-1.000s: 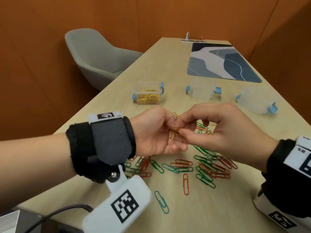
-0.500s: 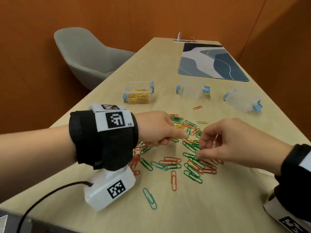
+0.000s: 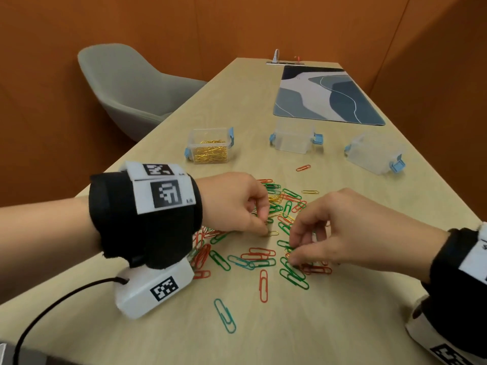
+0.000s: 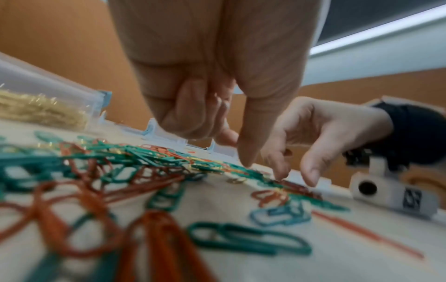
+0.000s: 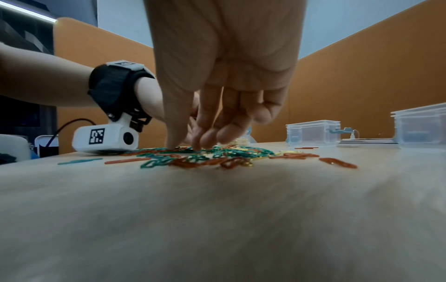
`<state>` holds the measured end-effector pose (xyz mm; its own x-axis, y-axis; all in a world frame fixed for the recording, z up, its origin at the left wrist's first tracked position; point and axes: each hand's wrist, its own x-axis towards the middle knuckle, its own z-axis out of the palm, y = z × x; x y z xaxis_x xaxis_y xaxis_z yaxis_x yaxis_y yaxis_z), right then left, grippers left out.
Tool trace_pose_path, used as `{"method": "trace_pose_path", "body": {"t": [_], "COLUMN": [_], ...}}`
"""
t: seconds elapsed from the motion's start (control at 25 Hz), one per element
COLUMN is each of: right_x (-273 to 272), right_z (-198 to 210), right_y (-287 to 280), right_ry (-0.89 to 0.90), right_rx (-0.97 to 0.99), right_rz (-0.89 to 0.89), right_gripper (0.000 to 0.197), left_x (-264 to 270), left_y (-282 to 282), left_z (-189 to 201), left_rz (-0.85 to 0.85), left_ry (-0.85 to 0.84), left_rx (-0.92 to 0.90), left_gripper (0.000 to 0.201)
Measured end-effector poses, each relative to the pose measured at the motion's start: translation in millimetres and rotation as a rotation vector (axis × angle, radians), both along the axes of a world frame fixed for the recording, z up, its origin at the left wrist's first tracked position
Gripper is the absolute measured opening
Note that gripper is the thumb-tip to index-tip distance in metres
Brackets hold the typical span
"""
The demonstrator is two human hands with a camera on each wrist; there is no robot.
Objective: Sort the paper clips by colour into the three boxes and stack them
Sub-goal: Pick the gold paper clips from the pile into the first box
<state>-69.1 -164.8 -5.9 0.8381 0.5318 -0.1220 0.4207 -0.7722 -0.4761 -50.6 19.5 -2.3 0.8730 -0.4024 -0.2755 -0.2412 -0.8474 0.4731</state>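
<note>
Over clip pile [image 3: 279, 233] — left hand [image 3: 234, 204] curled, right hand [image 3: 340, 233] fingertips touching clips

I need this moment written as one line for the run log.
gold box: holds gold clips | other boxes: look empty | left hand: on gold clip | right hand: fingertips in mixed pile

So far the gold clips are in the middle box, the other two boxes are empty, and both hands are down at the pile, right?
Not quite: the head view shows the gold clips in the left box, not the middle box. The rest stands.
</note>
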Motion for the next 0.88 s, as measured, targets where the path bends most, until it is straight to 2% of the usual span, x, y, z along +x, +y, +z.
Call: {"method": "trace_pose_path", "body": {"t": [0.08, 0.24, 0.52, 0.64, 0.76, 0.88], "right_x": [0.7, 3.2, 9.0, 6.1, 2.2, 4.3], "right_z": [-2.7, -3.3, -4.9, -2.0, -1.2, -6.7], "right_y": [0.7, -1.3, -5.0, -2.8, 3.7, 9.6], "right_ry": [0.02, 0.019, -0.116, -0.14, -0.073, -0.049], "right_rx": [-0.056, -0.069, -0.012, 0.007, -0.018, -0.093], "right_rz": [0.015, -0.003, -0.123, -0.111, -0.038, 0.012], "right_gripper": [0.013, 0.005, 0.004, 0.004, 0.014, 0.015], "left_x": [-1.8, 1.4, -0.2, -0.6, 2.5, 6.7], "left_y": [-2.3, -5.0, -6.2, -7.3, -6.6, 0.3], "left_z": [0.8, -0.7, -5.9, -7.2, -3.0, 4.4], "left_rz": [-0.068, -0.113, -0.141, -0.124, -0.041, 0.111], "left_ry": [-0.092, -0.15, -0.1, -0.077, -0.074, -0.003], "left_rx": [0.111, 0.18, 0.226, 0.263, 0.185, -0.044], "left_gripper": [0.012, 0.013, 0.006, 0.02, 0.033, 0.036]}}
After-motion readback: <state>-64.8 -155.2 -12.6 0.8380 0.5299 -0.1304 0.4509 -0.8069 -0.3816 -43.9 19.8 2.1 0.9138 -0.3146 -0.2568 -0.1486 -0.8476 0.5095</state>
